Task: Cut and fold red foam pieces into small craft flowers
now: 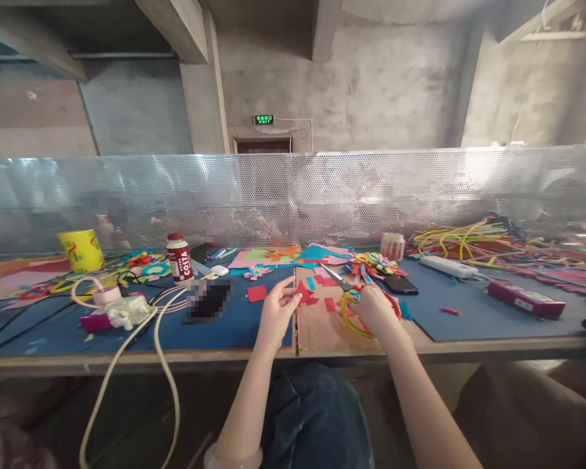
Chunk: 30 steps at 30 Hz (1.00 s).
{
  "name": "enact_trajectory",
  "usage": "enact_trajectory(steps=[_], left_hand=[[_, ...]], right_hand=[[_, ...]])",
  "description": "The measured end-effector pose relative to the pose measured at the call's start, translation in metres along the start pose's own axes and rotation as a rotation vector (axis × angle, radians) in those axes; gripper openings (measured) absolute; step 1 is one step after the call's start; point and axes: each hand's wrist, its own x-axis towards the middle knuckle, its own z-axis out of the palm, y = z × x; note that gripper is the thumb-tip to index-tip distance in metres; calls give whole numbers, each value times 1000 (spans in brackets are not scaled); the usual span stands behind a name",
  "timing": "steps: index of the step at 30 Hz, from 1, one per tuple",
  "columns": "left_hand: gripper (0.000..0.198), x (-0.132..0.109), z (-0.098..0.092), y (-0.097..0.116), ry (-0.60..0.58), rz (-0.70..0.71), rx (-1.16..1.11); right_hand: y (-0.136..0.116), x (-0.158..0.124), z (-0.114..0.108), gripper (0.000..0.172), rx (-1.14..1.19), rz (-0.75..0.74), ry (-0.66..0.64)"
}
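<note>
My left hand [275, 311] pinches a small red paper piece [305, 293] just above the table's front edge. My right hand [374, 306] is closed round the yellow and red handles of a pair of scissors [342, 284], whose blades point up and left toward the red piece. More red scraps [257, 293] lie on the blue mat [234, 326] and the brown board [322, 329] around both hands.
A Costa bottle [178, 258], a yellow cup [81, 249], a dark phone [400, 284], coloured paper sheets [273, 255], paper flowers [374, 264], cables [127, 339], a white power strip [448, 266], a red box [525, 299] and coloured strips [473, 241] crowd the table. A perforated metal screen [293, 195] stands behind.
</note>
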Motion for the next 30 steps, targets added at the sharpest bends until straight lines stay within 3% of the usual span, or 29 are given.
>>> enact_trajectory(steps=[5, 9, 12, 15, 18, 21, 26, 30], left_hand=[[37, -2, -1, 1, 20, -36, -65], [22, -1, -3, 0, 86, -103, -107], [21, 0, -4, 0, 134, -100, -130], [24, 0, -5, 0, 124, -107, -130], [27, -1, -6, -3, 71, -69, -90], [25, -1, -7, -7, 37, -19, -57], [23, 0, -8, -10, -15, 10, 14], [31, -3, -5, -7, -144, -61, 23]], right_hand=[[-4, 7, 14, 22, -63, -9, -27], [0, 4, 16, 27, -143, -46, 71], [-1, 1, 11, 29, -98, 28, 161], [-12, -9, 3, 38, 138, -11, 248], [-33, -23, 4, 46, 642, -278, 79], [-53, -32, 15, 38, 941, -372, -46], [-61, -31, 34, 28, 1178, -217, -6], [-56, -31, 37, 28, 1296, -125, 14]])
